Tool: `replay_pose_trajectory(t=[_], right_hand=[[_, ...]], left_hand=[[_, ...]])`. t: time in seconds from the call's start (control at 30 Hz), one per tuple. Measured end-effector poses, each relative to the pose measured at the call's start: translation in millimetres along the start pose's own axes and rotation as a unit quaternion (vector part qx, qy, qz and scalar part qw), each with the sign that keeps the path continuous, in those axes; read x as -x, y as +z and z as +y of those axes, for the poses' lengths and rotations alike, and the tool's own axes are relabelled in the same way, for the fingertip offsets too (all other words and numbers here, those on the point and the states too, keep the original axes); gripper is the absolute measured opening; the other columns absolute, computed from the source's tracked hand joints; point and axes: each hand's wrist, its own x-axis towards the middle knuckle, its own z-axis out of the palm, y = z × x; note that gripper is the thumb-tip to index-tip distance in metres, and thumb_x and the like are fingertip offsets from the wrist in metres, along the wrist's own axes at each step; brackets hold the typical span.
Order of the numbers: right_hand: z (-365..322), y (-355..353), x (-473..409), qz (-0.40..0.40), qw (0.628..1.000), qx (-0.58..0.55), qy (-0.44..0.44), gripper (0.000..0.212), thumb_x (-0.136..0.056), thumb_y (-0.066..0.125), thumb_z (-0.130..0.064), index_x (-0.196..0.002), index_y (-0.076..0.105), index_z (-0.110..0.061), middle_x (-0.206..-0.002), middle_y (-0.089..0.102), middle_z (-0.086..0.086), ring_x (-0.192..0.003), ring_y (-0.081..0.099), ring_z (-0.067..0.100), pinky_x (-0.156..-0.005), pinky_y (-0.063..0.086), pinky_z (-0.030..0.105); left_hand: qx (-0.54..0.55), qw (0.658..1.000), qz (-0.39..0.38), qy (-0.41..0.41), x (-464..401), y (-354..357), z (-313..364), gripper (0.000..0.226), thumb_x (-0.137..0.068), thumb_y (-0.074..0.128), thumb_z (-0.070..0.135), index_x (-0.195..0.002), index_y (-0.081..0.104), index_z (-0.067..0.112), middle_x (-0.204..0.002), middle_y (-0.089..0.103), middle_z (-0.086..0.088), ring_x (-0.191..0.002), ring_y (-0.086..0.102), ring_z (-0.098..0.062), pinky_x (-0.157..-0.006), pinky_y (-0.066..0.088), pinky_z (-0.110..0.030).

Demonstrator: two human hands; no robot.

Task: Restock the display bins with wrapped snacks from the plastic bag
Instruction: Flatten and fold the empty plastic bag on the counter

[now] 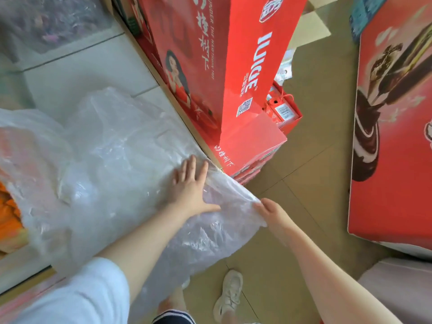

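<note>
The plastic bag is thin, crinkled and half clear, lying on the pale worktop with its long axis running from the upper left to the lower right, where its end hangs over the edge. The left hand presses flat on it with straight fingers. The right hand pinches the overhanging end. Orange wrapped snacks show through at the left, blurred and cut off. Red cardboard boxes stand behind, on the tan floor.
</note>
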Motion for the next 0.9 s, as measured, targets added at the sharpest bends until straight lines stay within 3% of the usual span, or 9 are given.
replay_pose_trajectory(t=[0.1,0.27,0.33,0.4,0.5,0.6,0.7,0.8,0.9], right_hand=[[3,-10,17,0.087,0.994,0.063,-0.031,0.028,-0.096,0.045,-0.024,-0.079,0.049,-0.002,-0.066,0.046,0.001,-0.061,0.038,0.015,-0.052,0.029,0.028],[-14,-8,45,0.045,0.999,0.031,0.002,0.027,-0.082,0.061,-0.021,-0.065,0.041,-0.015,-0.059,0.037,-0.006,-0.054,0.033,0.013,-0.042,0.025,0.020],[-33,-13,60,0.047,0.998,-0.018,-0.046,0.007,-0.083,0.059,-0.015,-0.086,0.054,-0.019,-0.068,0.049,-0.005,-0.060,0.045,0.012,-0.047,0.035,0.017],[-60,-18,70,0.038,0.990,-0.076,-0.113,0.029,-0.084,0.055,-0.012,-0.106,0.053,-0.032,-0.071,0.050,0.000,-0.059,0.046,0.013,-0.052,0.039,0.021],[-116,-17,75,-0.040,0.975,-0.107,-0.193,0.016,-0.087,0.057,-0.018,-0.095,0.062,-0.030,-0.071,0.048,0.007,-0.061,0.045,0.016,-0.059,0.038,0.028],[-172,-9,69,-0.149,0.964,-0.109,-0.193,0.021,-0.096,0.047,-0.018,-0.096,0.067,-0.014,-0.084,0.060,0.002,-0.062,0.056,0.007,-0.056,0.046,0.018],[-215,8,51,-0.258,0.948,-0.058,-0.179,0.029,-0.089,0.043,-0.005,-0.106,0.066,-0.012,-0.078,0.063,-0.010,-0.068,0.064,0.011,-0.055,0.049,0.023],[-242,31,20,-0.169,0.931,0.140,-0.292,0.029,-0.083,0.054,0.000,-0.105,0.067,-0.013,-0.067,0.062,-0.010,-0.065,0.061,0.004,-0.063,0.048,0.020],[-251,53,-14,-0.014,0.885,0.242,-0.397,0.014,-0.075,0.074,-0.023,-0.087,0.073,-0.016,-0.070,0.059,-0.004,-0.064,0.050,0.011,-0.067,0.046,0.030]], left_hand=[[-0.007,0.999,0.032,-0.002,-1,1,-1,0.122,-0.060,0.060,0.078,-0.149,-0.005,0.025,-0.157,-0.010,-0.008,-0.144,-0.006,-0.027,-0.116,0.003,-0.046],[-0.002,0.999,0.036,-0.040,1,-2,8,0.125,-0.060,0.063,0.074,-0.149,-0.007,0.023,-0.158,-0.007,-0.008,-0.145,-0.002,-0.027,-0.116,0.007,-0.044],[0.013,0.999,-0.003,-0.034,5,-10,11,0.131,-0.059,0.067,0.072,-0.147,-0.017,0.023,-0.155,-0.019,-0.008,-0.144,-0.008,-0.030,-0.116,0.004,-0.046],[0.043,0.998,-0.052,0.008,9,-28,9,0.132,-0.061,0.066,0.072,-0.145,-0.021,0.022,-0.152,-0.029,-0.008,-0.143,-0.015,-0.029,-0.115,0.000,-0.043],[0.126,0.991,-0.046,0.020,16,-70,-8,0.117,-0.064,0.044,0.085,-0.149,-0.006,0.023,-0.155,-0.022,-0.004,-0.144,-0.008,-0.026,-0.114,0.007,-0.038],[0.142,0.988,0.047,0.023,9,-105,-46,0.071,-0.090,0.053,0.045,-0.148,0.021,0.018,-0.157,-0.004,-0.004,-0.143,0.007,-0.024,-0.112,0.019,-0.035],[0.106,0.988,0.110,0.002,-14,-135,-93,0.056,-0.093,0.050,0.028,-0.144,0.031,0.014,-0.156,0.010,-0.007,-0.142,0.014,-0.026,-0.113,0.022,-0.035],[0.086,0.984,0.145,-0.054,-44,-158,-139,0.056,-0.093,0.049,0.020,-0.144,0.028,0.010,-0.155,0.014,-0.013,-0.141,0.016,-0.029,-0.111,0.022,-0.036],[0.008,0.976,0.177,-0.123,-70,-167,-181,0.070,-0.092,0.052,0.027,-0.148,0.013,0.010,-0.156,0.005,-0.016,-0.143,0.006,-0.032,-0.114,0.010,-0.039]])
